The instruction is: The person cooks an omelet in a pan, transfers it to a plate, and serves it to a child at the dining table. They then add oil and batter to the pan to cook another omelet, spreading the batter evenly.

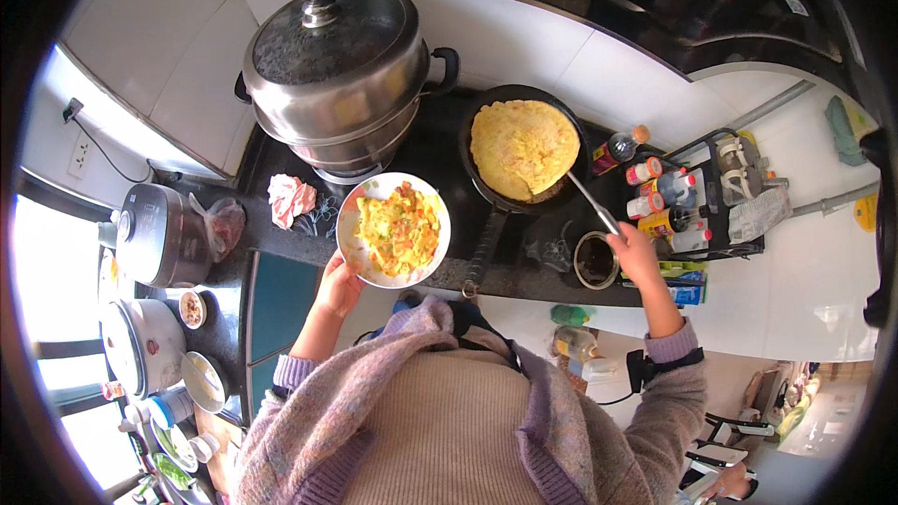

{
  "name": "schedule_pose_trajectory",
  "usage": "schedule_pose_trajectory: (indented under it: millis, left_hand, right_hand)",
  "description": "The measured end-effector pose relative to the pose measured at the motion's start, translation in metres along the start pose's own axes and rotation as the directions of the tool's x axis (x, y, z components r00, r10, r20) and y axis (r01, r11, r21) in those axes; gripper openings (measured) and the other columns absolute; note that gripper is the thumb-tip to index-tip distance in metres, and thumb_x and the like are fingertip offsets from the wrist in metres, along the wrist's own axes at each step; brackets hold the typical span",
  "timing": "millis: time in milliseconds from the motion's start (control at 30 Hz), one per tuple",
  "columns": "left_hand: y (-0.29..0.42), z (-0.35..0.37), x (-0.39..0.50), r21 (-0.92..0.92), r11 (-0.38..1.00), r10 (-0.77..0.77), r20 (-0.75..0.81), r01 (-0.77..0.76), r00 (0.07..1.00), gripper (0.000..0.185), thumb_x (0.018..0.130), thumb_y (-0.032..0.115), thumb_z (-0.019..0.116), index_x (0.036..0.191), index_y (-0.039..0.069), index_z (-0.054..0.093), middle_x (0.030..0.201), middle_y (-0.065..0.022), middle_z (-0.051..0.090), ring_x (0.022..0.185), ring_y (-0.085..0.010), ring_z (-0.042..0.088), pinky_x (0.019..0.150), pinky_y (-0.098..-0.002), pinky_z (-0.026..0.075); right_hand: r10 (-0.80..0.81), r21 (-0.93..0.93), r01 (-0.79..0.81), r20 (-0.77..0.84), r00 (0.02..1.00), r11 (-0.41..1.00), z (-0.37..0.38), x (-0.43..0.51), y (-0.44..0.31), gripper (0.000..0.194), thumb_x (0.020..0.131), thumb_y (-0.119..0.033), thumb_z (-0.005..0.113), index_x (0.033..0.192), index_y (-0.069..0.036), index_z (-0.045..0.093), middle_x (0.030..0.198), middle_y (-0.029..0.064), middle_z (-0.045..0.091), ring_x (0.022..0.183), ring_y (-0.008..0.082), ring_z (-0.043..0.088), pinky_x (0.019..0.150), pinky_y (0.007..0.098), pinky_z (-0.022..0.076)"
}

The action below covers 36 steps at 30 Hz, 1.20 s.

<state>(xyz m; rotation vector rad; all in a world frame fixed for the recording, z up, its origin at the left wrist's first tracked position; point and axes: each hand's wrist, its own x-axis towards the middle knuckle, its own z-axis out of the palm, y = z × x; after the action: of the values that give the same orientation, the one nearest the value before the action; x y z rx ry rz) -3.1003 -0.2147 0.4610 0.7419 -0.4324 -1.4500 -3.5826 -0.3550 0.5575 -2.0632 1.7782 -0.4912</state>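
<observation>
My left hand (339, 286) grips the rim of a white plate (345, 238), holding it over the front edge of the stove. Scrambled egg with red and green bits (400, 228) is heaped on the plate. My right hand (637, 252) is closed around the metal handle of a spatula (595, 202). The spatula's far end reaches into a black frying pan (468, 147), where its blade is hidden at the edge of a yellow egg pancake (523, 144). The pancake covers most of the pan and looks torn near its lower middle. Toward me points the pan's black handle (484, 252).
A tall lidded steel steamer (344, 77) stands on the left burner. Crumpled pink cloth or paper (291, 200) lies beside the plate. Right of the pan are a bowl of dark liquid (596, 261), a sauce bottle (621, 149) and a condiment rack (729, 249). A rice cooker (165, 235) sits far left.
</observation>
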Motion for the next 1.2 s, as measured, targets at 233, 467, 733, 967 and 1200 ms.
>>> schedule_pose_trajectory:
  millis: [233,467,733,967,1200]
  left_hand:
    - [-0.007,-0.009,0.004,-0.001,1.000,0.002,0.020,-0.002,1.000,0.041,0.075,0.003,0.053,0.116,0.005,0.049,0.113,-0.0077,0.057,0.105,-0.0222,0.055,0.090,-0.0385,0.046]
    - [-0.007,-0.013,0.006,-0.025,0.999,-0.038,0.019,0.039,0.999,0.038,0.076,0.003,0.052,0.113,0.004,0.051,0.110,-0.0080,0.058,0.101,-0.0222,0.057,0.087,-0.0383,0.048]
    - [-0.006,-0.012,0.008,-0.021,0.999,-0.047,0.003,0.047,0.999,0.036,0.077,0.004,0.053,0.112,0.005,0.052,0.109,-0.0076,0.059,0.099,-0.0218,0.058,0.086,-0.0387,0.048]
    - [-0.010,-0.010,0.005,-0.023,1.000,-0.016,0.024,0.017,1.000,0.039,0.077,0.005,0.055,0.115,0.007,0.050,0.111,-0.0069,0.058,0.102,-0.0217,0.057,0.088,-0.0390,0.047]
    - [-0.018,-0.015,0.004,-0.050,0.997,0.056,-0.111,-0.062,0.992,0.039,0.078,0.003,0.054,0.117,0.006,0.049,0.115,-0.0086,0.057,0.105,-0.0228,0.056,0.090,-0.0391,0.046]
  right_hand:
    - [-0.347,-0.746,0.174,-0.082,0.934,0.643,-0.026,-0.032,-0.075,0.034,0.079,-0.014,0.058,0.112,-0.005,0.055,0.078,0.0108,0.058,0.065,0.0268,0.061,0.054,0.0346,0.0491]
    - [-0.567,-0.956,0.186,0.026,0.824,0.228,-0.010,-0.060,-0.127,0.047,0.074,-0.012,0.052,0.121,-0.006,0.052,0.071,0.0020,0.044,0.056,0.0131,0.051,0.044,0.0247,0.0444]
    - [-0.047,-0.614,0.096,0.095,0.994,0.784,-0.130,-0.006,-0.120,0.034,0.079,-0.022,0.063,0.111,-0.011,0.060,0.076,0.0154,0.062,0.071,0.0308,0.061,0.063,0.0411,0.0476]
    - [0.273,-0.416,-0.072,0.448,0.851,0.907,-0.180,0.103,-0.078,0.030,0.075,-0.015,0.064,0.105,-0.011,0.066,0.059,0.0012,0.055,0.049,0.0085,0.047,0.047,0.0263,0.0380]
    - [0.260,-0.211,-0.161,0.618,0.742,0.964,-0.141,0.139,-0.011,0.034,0.080,-0.019,0.063,0.114,-0.016,0.062,0.062,-0.0034,0.052,0.048,0.0052,0.040,0.042,0.0235,0.0312]
